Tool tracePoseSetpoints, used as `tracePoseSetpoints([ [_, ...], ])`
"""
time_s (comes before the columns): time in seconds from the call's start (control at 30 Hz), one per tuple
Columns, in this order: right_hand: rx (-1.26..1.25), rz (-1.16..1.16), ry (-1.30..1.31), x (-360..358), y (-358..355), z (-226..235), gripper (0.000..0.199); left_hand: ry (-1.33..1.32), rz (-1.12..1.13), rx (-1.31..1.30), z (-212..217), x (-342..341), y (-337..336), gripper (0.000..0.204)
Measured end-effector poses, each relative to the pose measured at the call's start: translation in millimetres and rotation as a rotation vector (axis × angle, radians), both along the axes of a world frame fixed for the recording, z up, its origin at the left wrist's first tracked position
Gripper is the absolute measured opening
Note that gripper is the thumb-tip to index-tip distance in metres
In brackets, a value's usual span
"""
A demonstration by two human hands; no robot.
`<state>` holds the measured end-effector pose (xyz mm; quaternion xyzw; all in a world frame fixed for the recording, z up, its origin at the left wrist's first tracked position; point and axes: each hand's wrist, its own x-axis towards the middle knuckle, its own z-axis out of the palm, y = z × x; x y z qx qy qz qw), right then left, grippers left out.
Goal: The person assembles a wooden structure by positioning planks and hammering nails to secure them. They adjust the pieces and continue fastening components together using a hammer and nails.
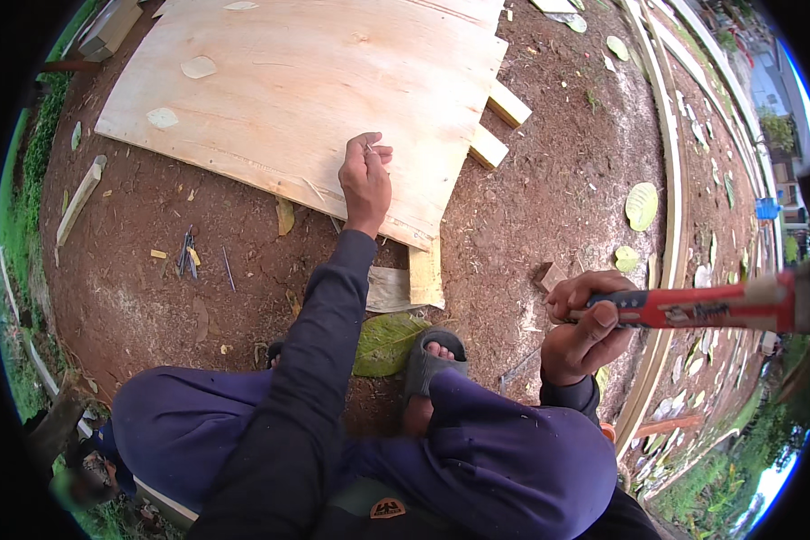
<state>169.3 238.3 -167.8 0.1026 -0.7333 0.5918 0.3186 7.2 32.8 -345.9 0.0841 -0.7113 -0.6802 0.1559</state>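
Observation:
My left hand (366, 187) is over the near edge of a pale plywood sheet (315, 81), its thumb and fingertips pinched around a thin nail (370, 148), of which only a bit shows. Held out to the right in my right hand (583, 340) is a hammer (706, 308) with a red and black handle. Its dark head lies at the picture's right rim and is hard to make out. Wooden battens (426, 274) stick out from beneath the sheet at its near corner and right side.
Several loose nails (187, 252) lie on the brown soil to the left. A short wood offcut (83, 200) is farther left. Long timber strips (670, 180) run along the right side. A small brown block (547, 275) sits near my right hand. Leaves (641, 206) are scattered about.

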Motion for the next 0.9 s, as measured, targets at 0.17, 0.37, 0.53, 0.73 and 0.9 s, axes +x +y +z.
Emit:
tracePoseSetpoints([
  [0.17, 0.897, -0.068, -0.778, 24.6, 36.8, -128.5, 0.026, -0.071, -0.008, 0.049, 6.3, -7.0, 10.1, 0.028],
  [0.37, 0.270, -0.185, -0.402, 7.7, 14.9, -25.6, 0.029, 0.049, 0.075, -0.090, 0.7, -12.8, 0.2, 0.019],
  [0.53, 0.550, -0.177, -0.576, 29.9, 32.8, -109.0, 0.029, -0.021, 0.029, -0.115, 3.3, -2.1, 9.6, 0.019],
  [0.73, 0.613, -0.152, -0.820, 37.5, 13.7, -95.4, 0.024, 0.092, 0.093, -0.308, -12.0, 4.1, 8.6, 0.016],
  [0.9, 0.553, -0.182, -0.638, 33.1, 11.2, -96.1, 0.024, 0.210, 0.039, -0.424, -0.3, 1.6, 10.3, 0.016],
])
